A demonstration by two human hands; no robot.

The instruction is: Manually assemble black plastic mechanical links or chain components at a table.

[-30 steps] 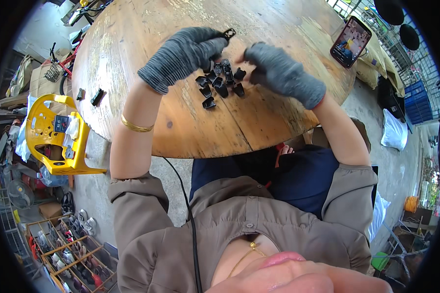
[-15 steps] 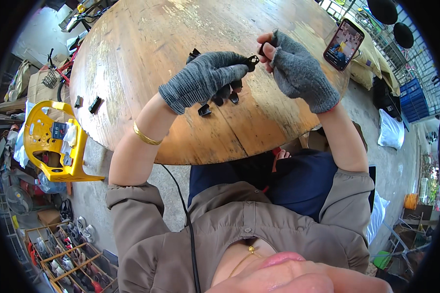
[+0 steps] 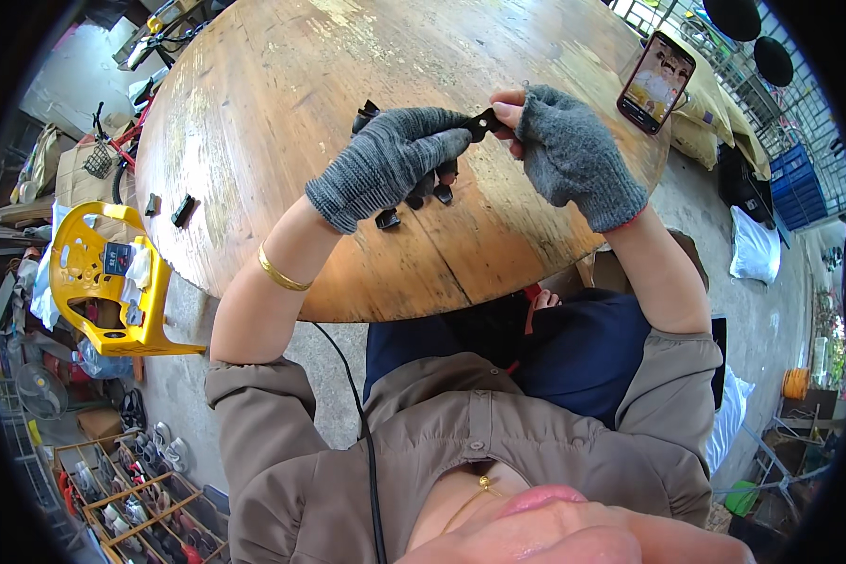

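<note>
My left hand [image 3: 390, 160], in a grey knit glove, is closed on a small black part with a round hole [image 3: 482, 124]. From the other side, the bare fingertips of my right hand [image 3: 573, 150], in a grey fingerless glove, pinch the end of that part, so both hands meet on it over the table. Whether it is one piece or two joined pieces I cannot tell. Small black pieces [image 3: 387, 219] lie on the wood under and beside my left hand, partly hidden by it. Another black piece [image 3: 367, 115] shows just beyond that hand.
The round wooden table [image 3: 282, 85] has a worn surface. Two small dark pieces [image 3: 183, 210] lie near its left edge. A phone [image 3: 656, 83] stands at the right rim. A yellow chair [image 3: 94, 273] is at the left, and a black cable [image 3: 359, 404] runs down my front.
My right hand has moved down and slightly left, bringing its fingertips onto the black part at my left fingertips. The left hand has barely moved.
</note>
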